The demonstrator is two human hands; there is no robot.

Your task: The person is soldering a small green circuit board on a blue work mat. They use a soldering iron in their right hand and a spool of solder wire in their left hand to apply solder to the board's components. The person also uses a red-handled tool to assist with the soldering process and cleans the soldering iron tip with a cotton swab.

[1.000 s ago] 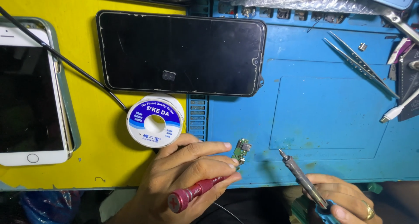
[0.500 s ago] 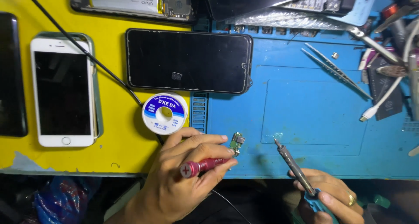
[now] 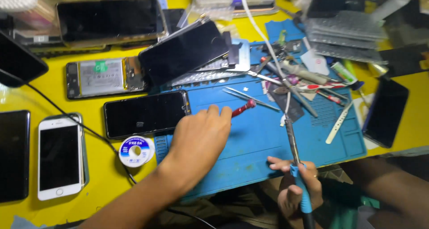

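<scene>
Left hand (image 3: 201, 139) reaches over the blue mat (image 3: 250, 153) mid-table, its grip closed on a red-handled tool (image 3: 243, 108). Right hand (image 3: 297, 189) at the near edge grasps the soldering iron (image 3: 292, 144) by its blue handle: light, rigid, and the metal tip is likely hot.
</scene>
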